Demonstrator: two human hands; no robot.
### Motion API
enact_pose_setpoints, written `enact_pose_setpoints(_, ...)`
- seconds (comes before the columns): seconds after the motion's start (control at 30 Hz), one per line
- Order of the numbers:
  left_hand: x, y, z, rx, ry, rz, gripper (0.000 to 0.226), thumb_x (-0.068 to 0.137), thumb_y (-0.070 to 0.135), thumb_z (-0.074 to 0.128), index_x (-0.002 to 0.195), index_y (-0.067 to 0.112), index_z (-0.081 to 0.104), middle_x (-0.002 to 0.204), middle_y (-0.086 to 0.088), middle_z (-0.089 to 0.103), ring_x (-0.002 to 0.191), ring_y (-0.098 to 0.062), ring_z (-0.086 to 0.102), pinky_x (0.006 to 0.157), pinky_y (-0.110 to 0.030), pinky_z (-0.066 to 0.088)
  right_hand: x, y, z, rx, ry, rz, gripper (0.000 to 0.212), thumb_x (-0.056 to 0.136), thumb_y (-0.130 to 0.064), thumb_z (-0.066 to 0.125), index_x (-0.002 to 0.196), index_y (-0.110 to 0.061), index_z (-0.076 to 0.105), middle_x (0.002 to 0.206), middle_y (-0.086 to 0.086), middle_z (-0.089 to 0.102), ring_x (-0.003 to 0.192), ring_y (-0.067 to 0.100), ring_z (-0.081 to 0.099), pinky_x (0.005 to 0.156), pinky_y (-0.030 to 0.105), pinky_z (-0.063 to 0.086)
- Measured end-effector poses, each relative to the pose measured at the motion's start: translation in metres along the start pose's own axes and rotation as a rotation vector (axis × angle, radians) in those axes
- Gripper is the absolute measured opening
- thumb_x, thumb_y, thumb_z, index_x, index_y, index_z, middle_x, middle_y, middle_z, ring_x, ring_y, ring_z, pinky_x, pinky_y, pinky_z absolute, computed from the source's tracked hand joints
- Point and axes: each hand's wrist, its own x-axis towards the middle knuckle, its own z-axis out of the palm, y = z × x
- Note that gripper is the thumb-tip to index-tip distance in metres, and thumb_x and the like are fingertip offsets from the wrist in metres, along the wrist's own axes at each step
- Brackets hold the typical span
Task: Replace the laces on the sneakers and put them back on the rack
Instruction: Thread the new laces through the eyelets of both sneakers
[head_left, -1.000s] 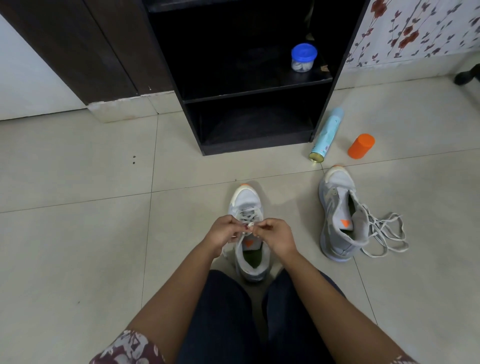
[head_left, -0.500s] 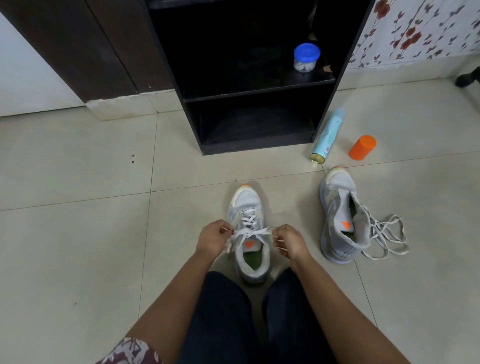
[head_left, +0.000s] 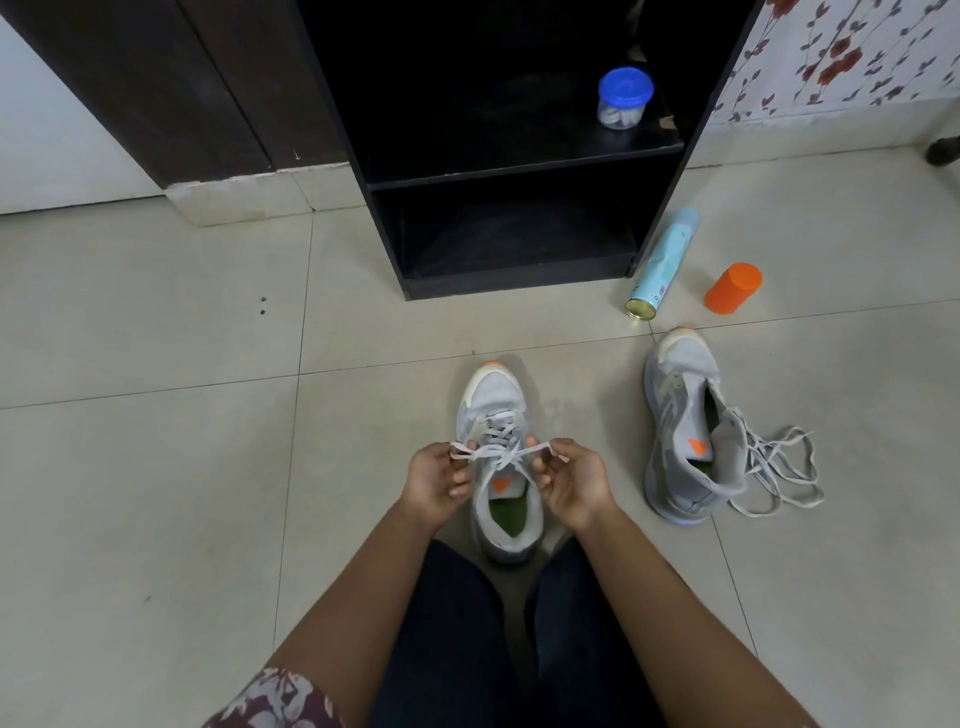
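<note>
Your one camera sits on your head, facing forward and steeply down at the tiled floor (head_left: 156, 467). It is close: your forearms (head_left: 363, 597) run in from 6 o'clock, and your left hand (head_left: 436, 480) and right hand (head_left: 569, 480) pinch the lace (head_left: 511, 453) at the centre. The wide lens takes in the black rack (head_left: 519, 283) at 12 o'clock and the second sneaker (head_left: 675, 415) at 2 o'clock.

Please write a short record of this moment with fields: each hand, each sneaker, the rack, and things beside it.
left hand: pinches the lace on its left side
right hand: pinches the same lace on the right
near sneaker: on the floor under both hands, toe toward the rack
second sneaker: on the floor further right, loose lace spread beside it
rack: black; jar with blue lid on its shelf
beside rack: spray can lying down, orange container
</note>
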Motion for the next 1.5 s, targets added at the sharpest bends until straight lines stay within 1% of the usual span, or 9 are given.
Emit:
enact_pose_setpoints(0.23,0.013,0.015,-0.001,-0.249,0.164,-0.067,0.032,0.096,0.006,0.017,0.070,0.015,0.034,0.043,-0.001,0.036,0.028,-0.009,0.027,0.031,-0.014,0.024,0.011,-0.007,-0.003,-0.012,0.057,0.028,0.022,0.096,-0.002,0.037,0.076,-0.006,0.046,0.068,0.010,0.051,0.056,0.020,0.049,0.046,0.020,0.050)
enact_pose_setpoints(0.37,0.013,0.022,0.000,-0.305,0.238,-0.028,0.033,0.100,0.008,0.020,0.072,0.013,0.036,0.049,-0.002,0.035,0.034,-0.011,0.028,0.047,-0.021,0.051,0.013,-0.011,-0.004,-0.051,0.055,0.040,0.026,0.097,-0.002,0.036,0.074,-0.004,0.046,0.067,0.010,0.049,0.058,0.020,0.047,0.045,0.020,0.048)
enact_pose_setpoints(0.43,0.010,0.019,0.003,-0.100,0.259,0.038,0.032,0.099,0.008,0.024,0.071,0.012,0.038,0.056,-0.002,0.038,0.034,-0.010,0.032,0.052,-0.024,0.048,0.012,-0.011,-0.005,-0.152,0.070,-0.024,0.024,0.097,-0.002,0.037,0.076,-0.006,0.047,0.068,0.009,0.051,0.058,0.019,0.047,0.048,0.023,0.046)
enact_pose_setpoints(0.53,0.011,0.001,0.005,0.606,0.335,0.261,0.023,0.094,0.015,0.039,0.080,0.003,0.052,0.075,-0.012,0.052,0.052,-0.011,0.044,0.056,-0.025,0.036,0.006,-0.008,-0.005,-0.626,0.068,-0.206,0.005,0.093,-0.007,0.052,0.095,-0.010,0.049,0.092,0.010,0.059,0.072,0.016,0.056,0.061,0.023,0.044)
enact_pose_setpoints(0.67,0.008,-0.026,0.002,1.036,0.259,0.376,0.059,0.077,0.035,0.072,0.123,0.011,0.043,0.112,-0.006,0.056,0.092,-0.016,0.058,0.076,-0.026,0.046,0.003,0.006,-0.015,-1.189,-0.012,-0.293,0.080,0.070,-0.026,0.077,0.137,-0.017,0.034,0.123,0.004,0.057,0.108,0.022,0.057,0.084,0.026,0.043)
enact_pose_setpoints(0.77,0.005,-0.039,0.004,1.246,0.301,0.368,0.071,0.083,0.031,0.069,0.140,0.017,0.029,0.122,-0.007,0.058,0.111,-0.031,0.058,0.083,-0.029,0.042,0.008,0.016,-0.022,-1.496,0.106,-0.353,0.051,0.090,-0.025,0.059,0.138,-0.014,0.043,0.128,0.009,0.060,0.117,0.029,0.056,0.091,0.028,0.041)
enact_pose_setpoints(0.97,0.009,-0.039,-0.002,1.214,0.345,0.440,0.027,0.096,0.028,0.053,0.118,0.014,0.059,0.114,-0.009,0.066,0.107,-0.028,0.061,0.082,-0.025,0.042,0.017,0.012,-0.034,-1.452,0.125,-0.338,0.016,0.087,-0.011,0.053,0.089,-0.014,0.069,0.102,0.013,0.070,0.095,0.025,0.064,0.072,0.023,0.042)
enact_pose_setpoints(1.17,0.002,0.000,-0.013,1.319,0.435,0.648,0.017,0.091,0.017,0.059,0.096,0.009,0.074,0.099,-0.016,0.072,0.095,-0.031,0.066,0.076,-0.031,0.047,0.002,0.018,-0.038,-1.357,-0.122,-0.290,0.043,0.090,-0.045,0.061,0.126,-0.023,0.056,0.108,0.002,0.066,0.102,0.019,0.063,0.093,0.030,0.048)
enact_pose_setpoints(1.5,-0.008,0.110,-0.068,1.288,0.649,0.712,0.029,0.095,0.005,0.046,0.116,0.002,0.067,0.115,-0.022,0.066,0.106,-0.040,0.059,0.080,-0.030,0.039,0.003,0.026,-0.041,-1.662,-0.109,-0.370,0.035,0.096,-0.030,0.050,0.130,-0.024,0.053,0.095,-0.009,0.059,0.091,0.011,0.060,0.082,0.020,0.046)
